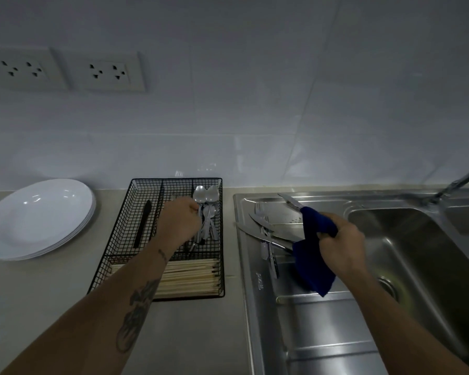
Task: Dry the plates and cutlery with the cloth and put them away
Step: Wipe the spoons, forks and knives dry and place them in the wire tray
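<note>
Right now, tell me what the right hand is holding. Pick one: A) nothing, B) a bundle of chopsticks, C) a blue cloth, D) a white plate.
C: the right hand grips the blue cloth over the sink's draining board, beside the cutlery lying there, while the left hand is at the spoons in the wire tray.

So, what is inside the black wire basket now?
The wire basket holds spoons at back right, a black knife on the left, and pale chopsticks in front. The left hand covers the middle part.
</note>
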A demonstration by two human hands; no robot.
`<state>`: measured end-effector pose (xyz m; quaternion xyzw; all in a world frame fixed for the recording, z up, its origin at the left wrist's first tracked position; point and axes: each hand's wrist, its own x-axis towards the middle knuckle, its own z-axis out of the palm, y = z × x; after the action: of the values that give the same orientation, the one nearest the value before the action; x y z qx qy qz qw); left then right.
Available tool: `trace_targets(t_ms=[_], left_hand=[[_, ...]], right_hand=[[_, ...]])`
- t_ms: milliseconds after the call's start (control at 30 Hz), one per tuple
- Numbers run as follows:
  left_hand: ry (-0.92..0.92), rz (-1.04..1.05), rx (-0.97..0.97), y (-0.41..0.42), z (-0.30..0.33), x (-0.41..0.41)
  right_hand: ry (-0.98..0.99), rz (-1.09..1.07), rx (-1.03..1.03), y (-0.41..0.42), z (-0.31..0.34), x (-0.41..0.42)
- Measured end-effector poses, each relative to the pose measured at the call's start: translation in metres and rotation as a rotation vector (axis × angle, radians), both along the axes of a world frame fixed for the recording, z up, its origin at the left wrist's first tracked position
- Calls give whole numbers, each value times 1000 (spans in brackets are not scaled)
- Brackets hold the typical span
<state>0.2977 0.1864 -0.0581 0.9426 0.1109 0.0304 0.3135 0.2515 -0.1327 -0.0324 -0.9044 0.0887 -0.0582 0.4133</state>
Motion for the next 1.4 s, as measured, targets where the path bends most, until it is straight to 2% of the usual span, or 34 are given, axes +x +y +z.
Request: trace_targets(t_ms=[67, 267, 500, 700, 800, 1100, 1400], left_hand=[[-38, -80, -10, -24, 1, 4], [37, -250, -8, -95, -13, 23], [128, -121, 93, -141, -39, 67], [251, -62, 355, -173, -47, 88], [299, -53, 384, -181, -47, 94], [283, 0, 305, -175, -37, 103], [204, 3, 68, -145, -40, 104]], right_hand=[[18, 13, 18, -5, -2, 0], [7, 97, 2, -13, -3, -5], [-2, 212, 28, -34, -9, 5], [3, 243, 65, -50, -22, 21], [5, 237, 69, -55, -31, 26], [6, 276, 93, -51, -39, 26], [63, 268, 64, -45, -41, 20]])
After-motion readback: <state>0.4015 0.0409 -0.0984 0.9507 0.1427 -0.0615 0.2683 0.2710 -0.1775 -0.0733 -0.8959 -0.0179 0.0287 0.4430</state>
